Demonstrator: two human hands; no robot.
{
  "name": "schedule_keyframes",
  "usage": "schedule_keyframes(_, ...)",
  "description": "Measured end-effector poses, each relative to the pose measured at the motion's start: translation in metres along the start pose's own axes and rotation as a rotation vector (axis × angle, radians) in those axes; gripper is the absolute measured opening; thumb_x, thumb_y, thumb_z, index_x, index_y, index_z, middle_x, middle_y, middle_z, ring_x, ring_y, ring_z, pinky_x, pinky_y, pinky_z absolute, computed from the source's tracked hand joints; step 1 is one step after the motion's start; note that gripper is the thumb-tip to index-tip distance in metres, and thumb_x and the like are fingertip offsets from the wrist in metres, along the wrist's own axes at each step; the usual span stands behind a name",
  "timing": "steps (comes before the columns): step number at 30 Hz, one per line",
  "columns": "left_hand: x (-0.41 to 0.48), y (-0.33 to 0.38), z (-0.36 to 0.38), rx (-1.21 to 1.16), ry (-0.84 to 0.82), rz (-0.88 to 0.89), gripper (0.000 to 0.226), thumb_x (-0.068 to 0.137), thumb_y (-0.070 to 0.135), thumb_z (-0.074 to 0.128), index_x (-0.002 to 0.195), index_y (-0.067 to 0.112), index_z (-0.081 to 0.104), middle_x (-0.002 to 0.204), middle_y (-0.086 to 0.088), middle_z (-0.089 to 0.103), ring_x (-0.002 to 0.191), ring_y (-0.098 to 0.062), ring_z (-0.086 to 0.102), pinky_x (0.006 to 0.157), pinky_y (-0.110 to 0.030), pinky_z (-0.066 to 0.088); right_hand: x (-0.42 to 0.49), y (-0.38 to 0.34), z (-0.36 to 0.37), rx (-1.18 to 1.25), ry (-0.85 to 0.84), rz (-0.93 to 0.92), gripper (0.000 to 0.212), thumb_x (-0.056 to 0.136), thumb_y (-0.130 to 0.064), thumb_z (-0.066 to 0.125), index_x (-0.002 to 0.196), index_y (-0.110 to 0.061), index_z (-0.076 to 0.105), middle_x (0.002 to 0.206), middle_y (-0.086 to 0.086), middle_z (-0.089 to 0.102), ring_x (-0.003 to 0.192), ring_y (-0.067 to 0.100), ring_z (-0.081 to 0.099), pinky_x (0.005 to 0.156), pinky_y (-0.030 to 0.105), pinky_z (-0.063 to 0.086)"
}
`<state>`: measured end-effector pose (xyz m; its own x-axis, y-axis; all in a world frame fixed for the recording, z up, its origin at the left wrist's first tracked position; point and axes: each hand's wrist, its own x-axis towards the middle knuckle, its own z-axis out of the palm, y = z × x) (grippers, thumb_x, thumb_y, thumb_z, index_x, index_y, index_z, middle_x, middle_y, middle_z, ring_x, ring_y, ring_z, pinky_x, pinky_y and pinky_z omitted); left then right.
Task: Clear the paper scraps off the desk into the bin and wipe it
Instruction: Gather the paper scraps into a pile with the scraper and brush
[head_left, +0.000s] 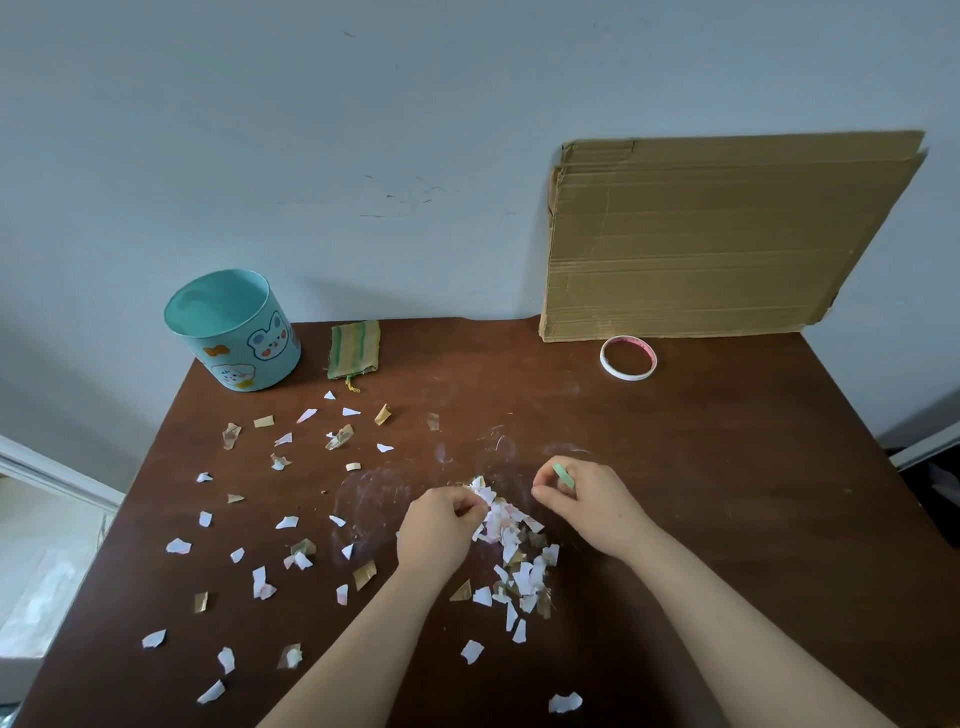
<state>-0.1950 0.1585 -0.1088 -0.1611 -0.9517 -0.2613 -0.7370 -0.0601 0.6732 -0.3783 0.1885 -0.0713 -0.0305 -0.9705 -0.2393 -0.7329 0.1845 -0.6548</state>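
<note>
**Both hands at the scrap pile, bin at far left corner**

Brown desk (701, 493) seen from above, against a pale wall. 2 bare hands work near the centre front. Left hand (439, 530) is curled, fingers closed on a bunch of paper scraps at the top of the scrap pile (511, 551). Right hand (584, 501) sits just right of the pile, fingertips pinched together on a small green strip (563, 475) (looks like a slip of paper or tape, cannot tell which) that sticks up between the fingers.

The pile is a dense heap of white, pinkish and gold bits lying between the 2 hands and trailing toward the front edge. Loose scraps (260, 582) are scattered over the whole left half of the desk, well apart from each other, with a few more near the front edge at right of centre (565, 702).

Bin (234, 332): a light blue round tub with cartoon animal stickers, upright, open top, at the far left corner, well away from the hands. Just beside it on the right lies a folded green-and-yellow striped cloth (354, 349), flat on the desk.

Far right: a flat cardboard sheet (717, 234) leans on the wall, bottom edge on the desk. A white tape ring (628, 358) lies flat just in front of it. Whitish smears mark the desk surface ahead of the hands.
</note>
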Motion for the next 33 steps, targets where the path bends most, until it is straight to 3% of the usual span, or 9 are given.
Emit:
schedule_keyframes(3,0.002,-0.002,0.004,0.144,0.002,-0.007,0.028,0.093,0.024,0.052,0.067,0.021,0.06,0.06,-0.004,0.06,0.046,-0.009,0.041,0.048,-0.018,0.036,-0.003,0.001,-0.003,0.022,0.058,0.027,0.012,0.093,-0.037,0.051,0.088,-0.028,0.057,0.085,-0.009,0.063,0.079,0.006,0.059,0.064,0.013,0.045)
schedule_keyframes(6,0.001,-0.003,0.005,0.165,0.032,-0.024,0.033,0.091,0.024,0.056,0.058,0.024,0.052,0.057,0.004,0.055,0.046,-0.007,0.045,0.048,-0.014,0.038,-0.006,0.0,-0.006,0.043,0.121,0.022,0.015,0.095,-0.037,0.048,0.087,-0.028,0.056,0.083,-0.012,0.06,0.079,0.005,0.058,0.064,0.009,0.041)
schedule_keyframes(9,-0.002,0.001,0.003,0.142,0.074,-0.029,0.006,0.087,0.03,0.062,0.083,0.027,0.06,0.081,0.008,0.061,0.063,-0.005,0.055,0.052,-0.012,0.04,-0.011,0.0,-0.01,0.078,0.226,0.004,0.025,0.097,-0.03,0.043,0.077,-0.023,0.057,0.083,-0.013,0.055,0.083,0.005,0.055,0.068,0.007,0.037)
schedule_keyframes(12,-0.003,0.002,0.004,0.094,0.063,0.017,0.013,0.087,0.034,0.062,0.096,0.028,0.054,0.087,0.009,0.056,0.068,-0.004,0.054,0.055,-0.011,0.039,-0.019,0.003,-0.016,-0.059,0.318,-0.055,0.024,0.097,-0.024,0.043,0.082,-0.015,0.06,0.09,-0.008,0.046,0.088,0.006,0.047,0.068,0.007,0.033)
schedule_keyframes(16,-0.013,0.003,0.009,0.073,-0.025,0.067,0.011,0.09,0.035,0.056,0.098,0.028,0.057,0.083,0.014,0.057,0.067,-0.001,0.053,0.053,-0.01,0.035,-0.032,0.01,-0.024,-0.238,0.412,-0.056,0.022,0.097,-0.026,0.043,0.094,-0.014,0.061,0.095,-0.006,0.041,0.088,0.008,0.042,0.065,0.006,0.027)
schedule_keyframes(22,-0.034,-0.009,0.01,0.03,-0.129,0.093,0.008,0.09,0.034,0.056,0.091,0.026,0.059,0.078,0.012,0.06,0.068,-0.004,0.056,0.059,-0.015,0.041,-0.057,0.02,-0.011,-0.193,0.414,0.143,0.033,0.098,-0.037,0.037,0.101,-0.015,0.061,0.076,-0.004,0.056,0.06,0.006,0.05,0.05,0.01,0.024)
schedule_keyframes(26,-0.043,-0.019,0.004,0.039,-0.136,0.1,0.011,0.092,0.033,0.053,0.083,0.028,0.058,0.082,0.012,0.062,0.072,-0.004,0.058,0.06,-0.017,0.043,-0.064,0.014,0.022,-0.256,0.311,0.19,0.029,0.099,-0.033,0.038,0.088,-0.014,0.056,0.083,-0.001,0.055,0.074,0.023,0.056,0.058,0.025,0.032)
schedule_keyframes(30,-0.05,-0.031,-0.005,0.025,-0.138,0.103,0.013,0.091,0.031,0.052,0.081,0.028,0.061,0.08,0.011,0.064,0.073,-0.004,0.057,0.061,-0.018,0.045,-0.054,-0.011,0.054,-0.258,0.189,0.116,0.025,0.1,-0.028,0.036,0.081,-0.019,0.049,0.088,-0.002,0.056,0.077,0.021,0.057,0.064,0.025,0.035)
schedule_keyframes(33,-0.057,-0.044,-0.012,-0.008,-0.122,0.086,0.019,0.088,0.03,0.055,0.069,0.033,0.057,0.072,0.012,0.062,0.066,-0.003,0.056,0.057,-0.02,0.042,-0.042,-0.038,0.071,-0.21,0.153,0.079,0.03,0.1,-0.029,0.035,0.094,-0.013,0.06,0.098,0.002,0.062,0.08,0.023,0.058,0.074,0.03,0.046)
